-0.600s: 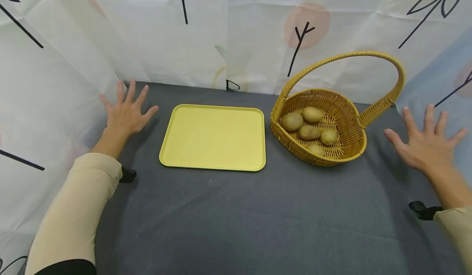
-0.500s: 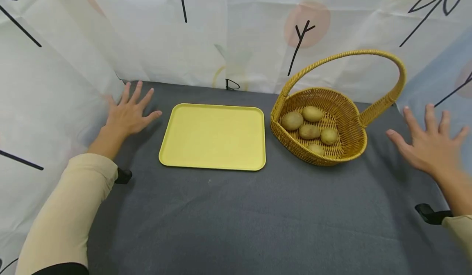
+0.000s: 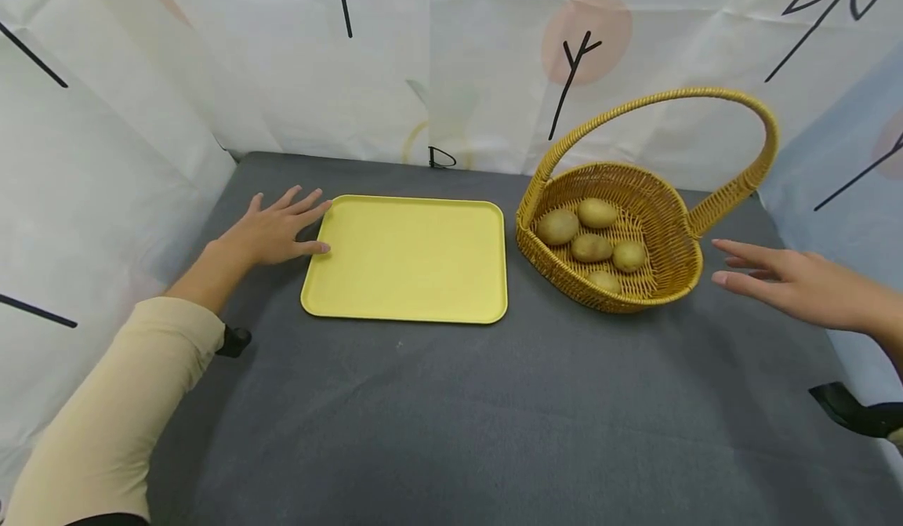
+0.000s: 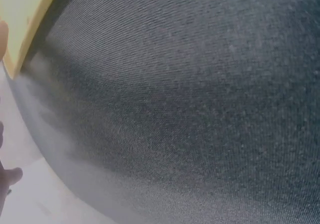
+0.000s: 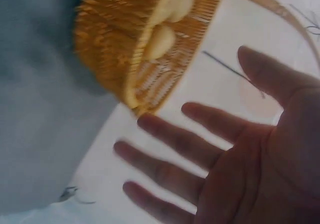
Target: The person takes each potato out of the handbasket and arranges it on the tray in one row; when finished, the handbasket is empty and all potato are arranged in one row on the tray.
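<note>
My left hand [image 3: 278, 228] is at the left end of a yellow rectangular tray [image 3: 409, 259], fingers spread, with fingertips overlapping its edge in the head view. To the right of a wicker basket [image 3: 687, 275], my right hand [image 3: 797, 279] holds nothing, its straight fingers pointing toward the rim. Inside the basket lie several kiwifruit-like brownish-green oval fruits [image 3: 591, 248]. The right wrist view shows the right hand [image 5: 235, 159] spread beside the basket [image 5: 110, 39]. Only fingertips of the left hand show in the left wrist view, close to the tray [image 4: 25, 14].
A dark grey cloth [image 3: 451, 408] covers the table. White printed curtains [image 3: 480, 56] hang behind it and at both sides. The basket's tall arched handle [image 3: 663, 99] rises above its rim, in front of the back curtain.
The left hand has moved right, from the side curtain to the tray's left edge. The right hand has turned from fingers up to pointing left and has come nearer the basket.
</note>
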